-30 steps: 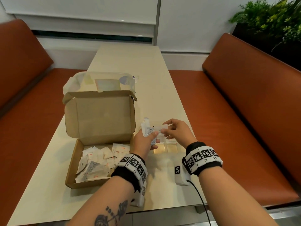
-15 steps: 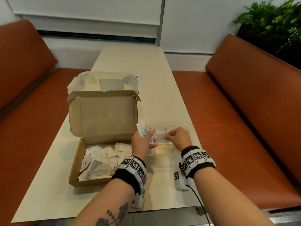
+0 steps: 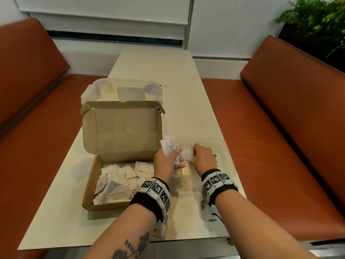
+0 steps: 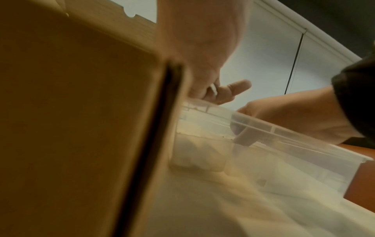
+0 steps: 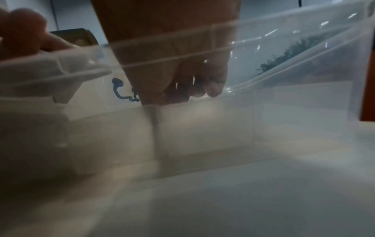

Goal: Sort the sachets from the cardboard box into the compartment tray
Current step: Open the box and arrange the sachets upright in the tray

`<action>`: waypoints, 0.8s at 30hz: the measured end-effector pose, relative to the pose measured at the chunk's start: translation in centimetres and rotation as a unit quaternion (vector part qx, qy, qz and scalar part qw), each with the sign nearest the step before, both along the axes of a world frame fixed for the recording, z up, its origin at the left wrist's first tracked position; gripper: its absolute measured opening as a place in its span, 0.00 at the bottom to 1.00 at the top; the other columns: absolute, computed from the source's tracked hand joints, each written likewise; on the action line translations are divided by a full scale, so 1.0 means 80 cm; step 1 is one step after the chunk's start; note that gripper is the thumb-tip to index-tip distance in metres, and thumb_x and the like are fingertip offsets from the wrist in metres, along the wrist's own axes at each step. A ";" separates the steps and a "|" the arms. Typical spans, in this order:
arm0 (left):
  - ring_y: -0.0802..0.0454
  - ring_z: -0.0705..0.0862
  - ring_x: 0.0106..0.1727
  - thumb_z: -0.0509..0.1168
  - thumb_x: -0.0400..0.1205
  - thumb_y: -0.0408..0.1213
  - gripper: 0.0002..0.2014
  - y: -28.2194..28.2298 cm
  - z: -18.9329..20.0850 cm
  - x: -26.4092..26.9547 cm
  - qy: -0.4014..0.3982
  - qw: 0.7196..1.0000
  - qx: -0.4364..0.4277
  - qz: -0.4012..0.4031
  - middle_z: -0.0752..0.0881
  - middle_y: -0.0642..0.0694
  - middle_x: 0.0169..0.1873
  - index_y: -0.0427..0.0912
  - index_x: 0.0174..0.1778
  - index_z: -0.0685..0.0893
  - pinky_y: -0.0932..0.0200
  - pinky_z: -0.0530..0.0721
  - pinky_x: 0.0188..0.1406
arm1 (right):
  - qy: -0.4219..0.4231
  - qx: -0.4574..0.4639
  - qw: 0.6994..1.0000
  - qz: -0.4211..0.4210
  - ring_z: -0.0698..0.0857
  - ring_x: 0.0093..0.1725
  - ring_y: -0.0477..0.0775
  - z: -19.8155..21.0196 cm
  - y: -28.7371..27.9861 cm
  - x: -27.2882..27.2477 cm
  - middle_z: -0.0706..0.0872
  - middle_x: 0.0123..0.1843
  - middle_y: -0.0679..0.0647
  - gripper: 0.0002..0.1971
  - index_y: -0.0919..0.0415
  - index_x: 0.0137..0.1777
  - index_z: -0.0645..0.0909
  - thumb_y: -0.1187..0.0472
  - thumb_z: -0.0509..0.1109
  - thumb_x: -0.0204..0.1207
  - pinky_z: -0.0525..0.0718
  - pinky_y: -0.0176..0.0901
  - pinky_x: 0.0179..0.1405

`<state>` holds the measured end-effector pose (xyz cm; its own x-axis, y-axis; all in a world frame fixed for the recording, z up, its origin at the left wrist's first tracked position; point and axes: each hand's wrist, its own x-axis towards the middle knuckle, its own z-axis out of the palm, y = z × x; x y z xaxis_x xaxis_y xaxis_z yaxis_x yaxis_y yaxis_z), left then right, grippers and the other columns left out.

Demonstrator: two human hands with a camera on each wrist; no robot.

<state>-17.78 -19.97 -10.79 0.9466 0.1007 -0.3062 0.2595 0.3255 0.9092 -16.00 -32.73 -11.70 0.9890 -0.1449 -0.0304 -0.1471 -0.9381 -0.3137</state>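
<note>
An open cardboard box [image 3: 89, 184] sits on the table's left half with several white sachets [image 3: 119, 182] loose inside. Right of it stands the clear compartment tray [image 3: 224, 152]. My left hand [image 3: 168, 159] hovers at the tray's left end and grips a small bundle of sachets [image 3: 170, 151], whose edge shows between its fingers [image 4: 213, 93] in the left wrist view. My right hand [image 3: 200, 157] reaches down into a middle compartment and pinches one white sachet [image 3: 186, 155]. Its curled fingers [image 5: 182, 89] show through the tray wall [image 5: 284, 112].
A clear plastic lid [image 3: 127, 90] lies behind the box's raised flap [image 3: 121, 129]. Orange benches [image 3: 280, 118] run along both long sides of the cream table [image 3: 155, 68]. A green plant [image 3: 317, 19] stands at the far right.
Both hands have dropped from above the table to the tray. The right hand has carried the single sachet away from the left hand's bundle and down into a compartment.
</note>
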 end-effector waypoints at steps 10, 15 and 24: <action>0.54 0.88 0.30 0.72 0.77 0.32 0.14 0.001 0.000 0.002 0.002 1.000 0.010 -0.014 0.87 0.39 0.42 0.35 0.58 0.82 0.61 0.86 0.23 | 0.001 -0.034 0.999 0.026 0.79 0.54 0.61 -0.009 -0.001 0.006 0.85 0.49 0.58 0.10 0.60 0.52 0.77 0.60 0.68 0.73 0.77 0.50 0.45; 0.51 0.89 0.33 0.71 0.78 0.31 0.13 0.001 0.002 0.001 -0.004 1.000 -0.001 -0.022 0.88 0.38 0.46 0.35 0.58 0.82 0.60 0.87 0.25 | -0.027 0.053 0.998 0.013 0.79 0.49 0.58 0.004 0.000 -0.002 0.82 0.42 0.54 0.08 0.57 0.42 0.74 0.59 0.72 0.70 0.77 0.48 0.45; 0.51 0.90 0.41 0.63 0.85 0.37 0.05 0.005 0.015 0.001 0.007 0.997 -0.054 -0.063 0.88 0.44 0.48 0.42 0.51 0.82 0.54 0.90 0.28 | 0.009 0.361 0.932 0.042 0.84 0.42 0.44 0.047 -0.002 -0.020 0.89 0.35 0.46 0.06 0.58 0.37 0.89 0.60 0.73 0.74 0.78 0.37 0.46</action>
<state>-17.71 -19.57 -9.60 0.9453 -0.0525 -0.3220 0.3166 0.3849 0.8669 -17.63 -32.88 -7.95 0.9942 -0.0028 -0.1074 -0.0948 -0.4927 -0.8650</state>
